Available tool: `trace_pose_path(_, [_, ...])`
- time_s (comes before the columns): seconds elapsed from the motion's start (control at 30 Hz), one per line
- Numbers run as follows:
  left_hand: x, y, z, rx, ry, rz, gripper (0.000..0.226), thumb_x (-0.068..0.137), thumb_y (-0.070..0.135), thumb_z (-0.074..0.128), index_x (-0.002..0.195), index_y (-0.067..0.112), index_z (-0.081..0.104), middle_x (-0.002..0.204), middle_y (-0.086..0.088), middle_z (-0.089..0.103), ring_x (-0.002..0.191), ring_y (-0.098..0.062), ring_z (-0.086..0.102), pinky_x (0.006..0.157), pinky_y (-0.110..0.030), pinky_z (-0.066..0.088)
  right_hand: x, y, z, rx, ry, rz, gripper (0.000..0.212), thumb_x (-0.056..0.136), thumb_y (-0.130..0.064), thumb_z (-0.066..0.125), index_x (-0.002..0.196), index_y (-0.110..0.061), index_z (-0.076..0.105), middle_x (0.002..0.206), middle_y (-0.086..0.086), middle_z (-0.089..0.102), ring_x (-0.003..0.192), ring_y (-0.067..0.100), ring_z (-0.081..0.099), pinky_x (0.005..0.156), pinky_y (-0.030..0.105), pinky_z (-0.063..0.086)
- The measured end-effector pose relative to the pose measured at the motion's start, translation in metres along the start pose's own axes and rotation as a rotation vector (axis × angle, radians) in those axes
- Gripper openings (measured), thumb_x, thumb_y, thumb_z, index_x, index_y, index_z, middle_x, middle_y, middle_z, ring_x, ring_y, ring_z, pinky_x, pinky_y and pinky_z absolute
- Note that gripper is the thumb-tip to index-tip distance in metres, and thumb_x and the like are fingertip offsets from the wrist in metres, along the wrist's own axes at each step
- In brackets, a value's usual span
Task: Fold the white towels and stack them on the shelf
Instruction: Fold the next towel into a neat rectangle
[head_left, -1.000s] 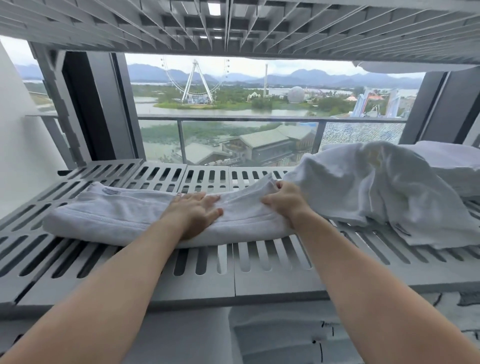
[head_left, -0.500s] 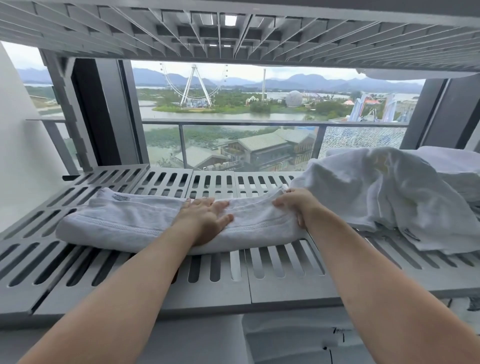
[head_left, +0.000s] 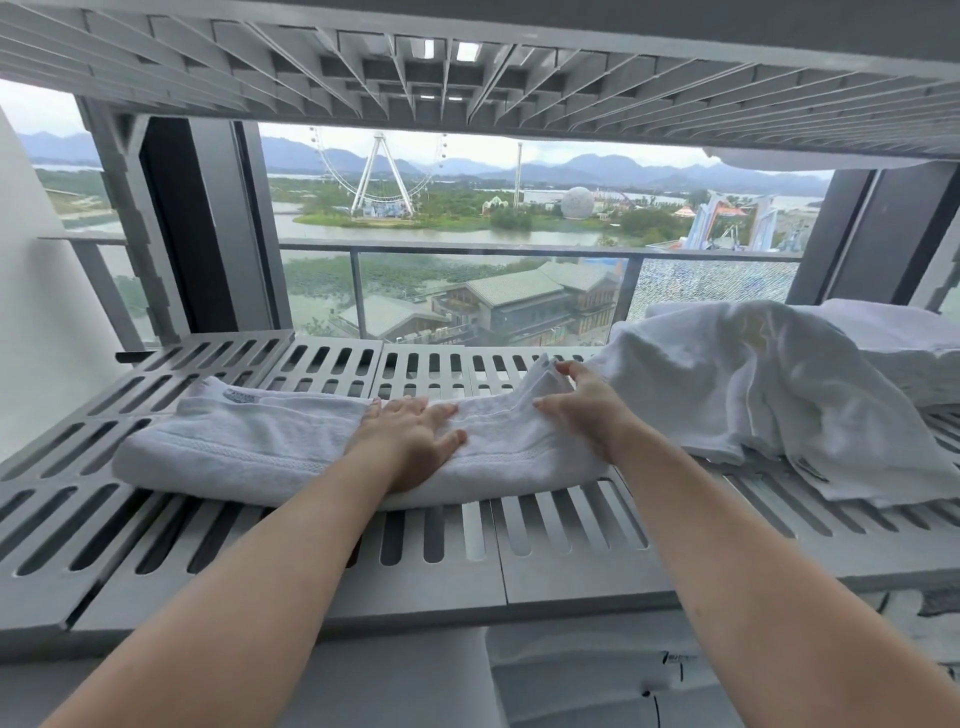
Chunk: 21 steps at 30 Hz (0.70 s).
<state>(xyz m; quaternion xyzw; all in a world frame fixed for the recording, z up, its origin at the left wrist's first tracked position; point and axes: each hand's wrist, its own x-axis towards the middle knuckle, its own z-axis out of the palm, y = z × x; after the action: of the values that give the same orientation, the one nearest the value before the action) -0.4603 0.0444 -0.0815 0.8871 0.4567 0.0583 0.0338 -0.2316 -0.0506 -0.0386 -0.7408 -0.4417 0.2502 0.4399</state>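
Observation:
A white towel (head_left: 249, 447), folded into a long strip, lies across the grey slatted shelf (head_left: 545, 551). My left hand (head_left: 410, 441) presses flat on the strip's middle, fingers straight and spread. My right hand (head_left: 584, 410) is at the strip's right end, where its fingers and thumb pinch the raised corner of the towel. A loose, crumpled white towel (head_left: 753, 395) is heaped on the shelf just right of my right hand. Behind that heap, at the far right, sits a stack of folded white towels (head_left: 898, 353).
Another slatted shelf (head_left: 467, 62) hangs close overhead. A white wall (head_left: 36, 338) bounds the left side. Behind the shelf are a window and a glass balcony rail (head_left: 467, 254). White items (head_left: 597, 675) lie on the level below.
My right hand has lifted the right end of the strip a little off the shelf. My left hand still presses the middle. The camera has tilted slightly upward.

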Motion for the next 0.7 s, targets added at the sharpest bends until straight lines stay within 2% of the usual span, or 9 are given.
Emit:
trace_pose_path(0.1, [-0.002, 0.001, -0.001, 0.011, 0.006, 0.0, 0.071, 0.092, 0.075, 0.014, 0.157, 0.044, 0.016, 0.168, -0.001, 0.017, 0.154, -0.023, 0.013, 0.125, -0.05, 0.004, -0.001, 0.008, 0.005, -0.093, -0.026, 0.031, 0.074, 0.083, -0.02, 0.073, 0.145, -0.023, 0.032, 0.125, 0.008, 0.053, 0.106, 0.024, 0.056, 0.093, 0.036, 0.047])
trace_pose_path(0.2, [-0.003, 0.003, -0.003, 0.02, 0.017, -0.013, 0.067, 0.095, 0.072, 0.015, 0.157, 0.045, 0.016, 0.168, -0.002, 0.017, 0.154, -0.024, 0.013, 0.124, -0.051, 0.003, 0.003, 0.015, 0.009, -0.151, 0.079, 0.013, 0.081, 0.085, -0.02, 0.069, 0.151, -0.012, 0.023, 0.136, 0.011, 0.048, 0.117, 0.029, 0.051, 0.101, 0.036, 0.041])
trace_pose_path(0.27, [-0.002, 0.006, -0.004, 0.042, 0.002, -0.048, 0.064, 0.096, 0.071, 0.015, 0.156, 0.049, 0.015, 0.168, -0.003, 0.013, 0.155, -0.027, 0.006, 0.123, -0.055, -0.001, 0.003, 0.014, 0.012, -0.112, 0.154, 0.052, 0.076, 0.082, -0.023, 0.071, 0.144, -0.005, 0.032, 0.127, 0.011, 0.054, 0.112, 0.03, 0.056, 0.1, 0.039, 0.046])
trace_pose_path(0.33, [-0.002, 0.011, -0.005, 0.066, -0.024, -0.115, 0.062, 0.096, 0.072, 0.016, 0.155, 0.052, 0.013, 0.169, -0.004, 0.007, 0.155, -0.03, -0.006, 0.12, -0.061, -0.01, 0.004, 0.01, 0.014, 0.135, 0.125, 0.162, 0.058, 0.079, -0.023, 0.076, 0.126, 0.0, 0.052, 0.118, 0.015, 0.064, 0.102, 0.03, 0.065, 0.094, 0.042, 0.054])
trace_pose_path(0.4, [-0.004, 0.015, -0.007, 0.075, -0.036, -0.19, 0.066, 0.096, 0.073, 0.016, 0.156, 0.048, 0.01, 0.169, -0.005, 0.001, 0.154, -0.031, -0.014, 0.118, -0.064, -0.013, 0.0, 0.001, 0.015, 0.472, -0.039, 0.315, 0.044, 0.083, -0.023, 0.078, 0.117, 0.001, 0.063, 0.114, 0.019, 0.071, 0.096, 0.03, 0.07, 0.089, 0.042, 0.058])
trace_pose_path(0.5, [-0.01, 0.016, -0.013, 0.071, 0.027, -0.245, 0.072, 0.098, 0.068, 0.022, 0.16, 0.035, 0.007, 0.169, -0.01, -0.001, 0.155, -0.031, -0.01, 0.122, -0.06, -0.001, -0.003, -0.007, 0.016, 0.569, -0.142, 0.365, 0.045, 0.085, -0.026, 0.078, 0.118, 0.001, 0.065, 0.112, 0.019, 0.072, 0.095, 0.03, 0.072, 0.088, 0.042, 0.059])
trace_pose_path(0.6, [-0.021, 0.004, -0.022, 0.061, 0.11, -0.262, 0.067, 0.099, 0.061, 0.031, 0.158, 0.03, 0.02, 0.167, -0.011, 0.014, 0.154, -0.031, 0.009, 0.122, -0.054, 0.019, -0.003, -0.018, 0.019, 0.635, -0.176, 0.324, 0.041, 0.087, -0.026, 0.076, 0.112, 0.004, 0.068, 0.106, 0.019, 0.074, 0.097, 0.031, 0.073, 0.091, 0.043, 0.058])
trace_pose_path(0.7, [-0.037, -0.025, -0.039, 0.126, 0.082, -0.348, 0.074, 0.094, 0.069, 0.033, 0.156, 0.029, 0.027, 0.164, -0.009, 0.025, 0.151, -0.032, 0.022, 0.118, -0.055, 0.027, -0.007, -0.038, 0.029, 0.735, -0.216, 0.267, 0.026, 0.092, -0.023, 0.07, 0.098, 0.002, 0.07, 0.089, 0.015, 0.074, 0.077, 0.027, 0.073, 0.074, 0.036, 0.06])
